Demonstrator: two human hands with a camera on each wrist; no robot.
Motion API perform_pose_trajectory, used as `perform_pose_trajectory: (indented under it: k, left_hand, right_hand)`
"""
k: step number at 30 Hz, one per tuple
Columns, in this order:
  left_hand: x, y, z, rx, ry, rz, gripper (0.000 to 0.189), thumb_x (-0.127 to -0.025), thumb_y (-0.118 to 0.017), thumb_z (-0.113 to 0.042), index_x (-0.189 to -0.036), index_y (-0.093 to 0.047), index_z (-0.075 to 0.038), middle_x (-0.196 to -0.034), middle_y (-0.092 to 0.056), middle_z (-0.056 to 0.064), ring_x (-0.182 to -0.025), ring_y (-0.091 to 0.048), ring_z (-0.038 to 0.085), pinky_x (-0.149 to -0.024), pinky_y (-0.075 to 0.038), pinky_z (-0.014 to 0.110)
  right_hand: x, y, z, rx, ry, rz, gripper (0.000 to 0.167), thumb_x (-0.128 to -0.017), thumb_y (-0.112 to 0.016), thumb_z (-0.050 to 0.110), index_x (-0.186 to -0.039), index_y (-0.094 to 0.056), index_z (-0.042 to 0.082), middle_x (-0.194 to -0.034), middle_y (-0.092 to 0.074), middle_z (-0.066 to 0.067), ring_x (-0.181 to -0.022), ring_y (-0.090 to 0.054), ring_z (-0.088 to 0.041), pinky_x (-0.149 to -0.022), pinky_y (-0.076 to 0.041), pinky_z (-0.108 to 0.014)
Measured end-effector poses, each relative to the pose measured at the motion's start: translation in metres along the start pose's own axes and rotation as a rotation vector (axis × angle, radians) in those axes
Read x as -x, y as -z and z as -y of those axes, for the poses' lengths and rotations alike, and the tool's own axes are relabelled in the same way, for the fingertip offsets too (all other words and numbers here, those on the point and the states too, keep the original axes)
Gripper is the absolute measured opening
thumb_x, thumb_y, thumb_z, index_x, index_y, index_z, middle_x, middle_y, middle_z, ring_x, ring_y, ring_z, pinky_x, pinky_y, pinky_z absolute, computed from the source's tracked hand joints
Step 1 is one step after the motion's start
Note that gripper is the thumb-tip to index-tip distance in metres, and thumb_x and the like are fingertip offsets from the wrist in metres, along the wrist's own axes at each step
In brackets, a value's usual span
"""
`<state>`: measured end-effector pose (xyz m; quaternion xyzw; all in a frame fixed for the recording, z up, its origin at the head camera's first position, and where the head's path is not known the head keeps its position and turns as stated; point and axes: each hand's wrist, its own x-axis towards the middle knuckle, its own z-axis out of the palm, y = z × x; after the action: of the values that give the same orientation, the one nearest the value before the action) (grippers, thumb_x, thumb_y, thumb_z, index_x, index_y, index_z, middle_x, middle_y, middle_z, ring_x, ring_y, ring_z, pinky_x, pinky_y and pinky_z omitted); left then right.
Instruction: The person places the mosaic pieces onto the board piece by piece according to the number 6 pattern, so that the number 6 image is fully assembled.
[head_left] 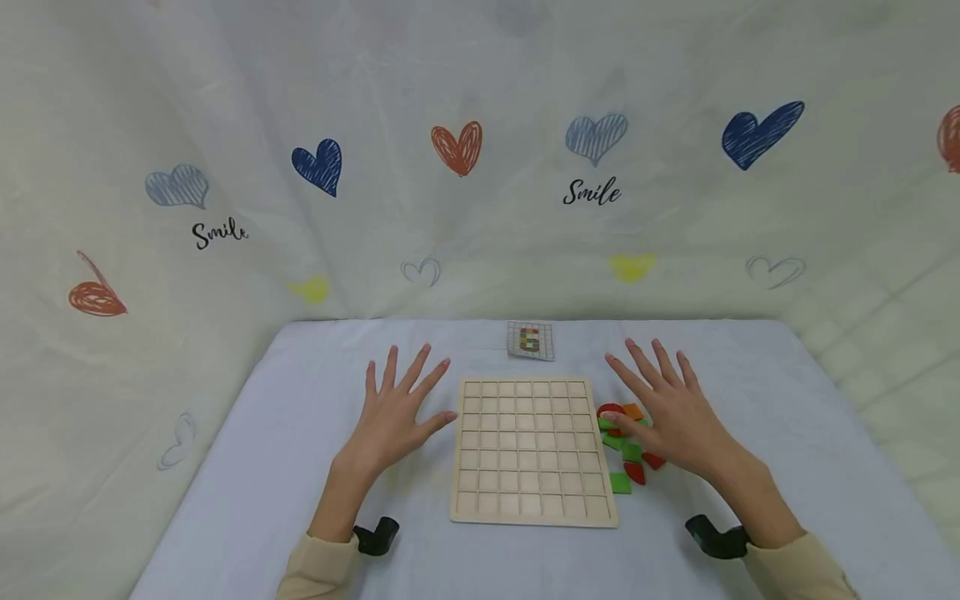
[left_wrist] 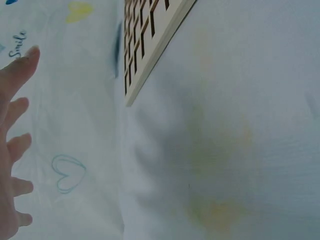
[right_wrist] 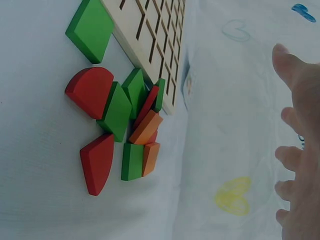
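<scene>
My left hand [head_left: 388, 425] hovers with spread fingers just left of a pale wooden grid board [head_left: 534, 450], holding nothing. On the other side, my right hand [head_left: 675, 421] is also spread, above a loose pile of coloured wooden blocks. The right wrist view shows the pile up close: green blocks [right_wrist: 91, 31], red quarter-round blocks [right_wrist: 91, 91] and orange blocks [right_wrist: 146, 127], some leaning on one another at the board's edge. The board's square cells hold no blocks. In the left wrist view, the left hand [left_wrist: 12, 145] stays apart from the board's corner [left_wrist: 142, 82].
A small printed card [head_left: 530, 341] with a coloured block pattern on a grid lies behind the board. White cloth covers the table [head_left: 300, 400]. Behind it hangs a pale curtain [head_left: 517, 250] with hearts and "Smile" lettering. Each wrist wears a black camera mount [head_left: 377, 536].
</scene>
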<state>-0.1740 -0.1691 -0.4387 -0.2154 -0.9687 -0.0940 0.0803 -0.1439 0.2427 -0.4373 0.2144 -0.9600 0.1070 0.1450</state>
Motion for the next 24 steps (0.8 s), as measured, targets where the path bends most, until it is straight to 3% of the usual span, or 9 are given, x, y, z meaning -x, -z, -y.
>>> perform_pose_trajectory:
  k: [5, 7, 11, 14, 17, 24]
  left_hand:
    - [0.001, -0.003, -0.003, 0.017, -0.019, 0.012, 0.079, -0.094, -0.063, -0.063, -0.161, -0.035, -0.034, -0.173, -0.02, 0.003, -0.157, -0.003, 0.049, -0.118, -0.003, 0.077]
    - [0.002, -0.004, -0.004, 0.038, -0.017, 0.051, 0.08, -0.093, -0.064, -0.063, -0.161, -0.036, -0.033, -0.172, -0.021, 0.004, -0.157, -0.004, 0.05, -0.118, -0.003, 0.078]
    - [0.002, -0.008, -0.003, 0.15, 0.006, 0.209, 0.084, -0.092, -0.068, -0.06, -0.162, -0.034, -0.029, -0.173, -0.02, 0.007, -0.157, -0.007, 0.05, -0.12, -0.007, 0.075]
    - [0.001, -0.015, 0.0, 0.254, 0.051, 0.357, 0.087, -0.091, -0.071, -0.057, -0.163, -0.032, -0.027, -0.173, -0.018, 0.009, -0.157, -0.009, 0.048, -0.123, -0.011, 0.069]
    - [0.001, -0.024, 0.002, 0.3, 0.09, 0.456, 0.091, -0.088, -0.075, -0.056, -0.163, -0.032, -0.025, -0.172, -0.018, 0.011, -0.158, -0.008, 0.048, -0.125, -0.012, 0.065]
    - [0.004, -0.033, 0.0, 0.283, 0.09, 0.475, 0.093, -0.084, -0.079, -0.057, -0.161, -0.038, -0.025, -0.172, -0.022, 0.011, -0.158, -0.008, 0.048, -0.124, -0.016, 0.066]
  right_hand:
    - [0.005, -0.001, -0.002, -0.021, -0.006, -0.008, 0.093, -0.085, -0.081, 0.037, -0.162, -0.033, 0.02, -0.168, -0.027, -0.021, -0.154, -0.017, -0.051, -0.124, -0.005, -0.069]
    - [0.006, -0.001, -0.003, -0.036, 0.001, -0.018, 0.09, -0.085, -0.082, 0.038, -0.16, -0.037, 0.018, -0.166, -0.029, -0.023, -0.155, -0.017, -0.05, -0.124, -0.005, -0.068]
    - [0.006, -0.001, -0.008, -0.101, 0.001, 0.01, 0.083, -0.086, -0.082, 0.034, -0.156, -0.044, 0.011, -0.163, -0.034, -0.025, -0.155, -0.019, -0.048, -0.124, -0.012, -0.066]
    - [0.005, -0.001, -0.012, -0.163, -0.016, 0.072, 0.073, -0.089, -0.081, 0.027, -0.151, -0.05, 0.004, -0.16, -0.039, -0.025, -0.151, -0.026, -0.05, -0.119, -0.024, -0.069]
    - [0.004, -0.004, -0.017, -0.206, -0.029, 0.127, 0.059, -0.091, -0.077, 0.016, -0.144, -0.056, 0.0, -0.154, -0.048, -0.026, -0.143, -0.038, -0.051, -0.112, -0.036, -0.069]
    - [-0.005, -0.018, -0.032, -0.269, -0.072, 0.231, 0.035, -0.092, -0.073, 0.002, -0.126, -0.068, -0.005, -0.126, -0.07, -0.022, -0.119, -0.062, -0.043, -0.098, -0.053, -0.059]
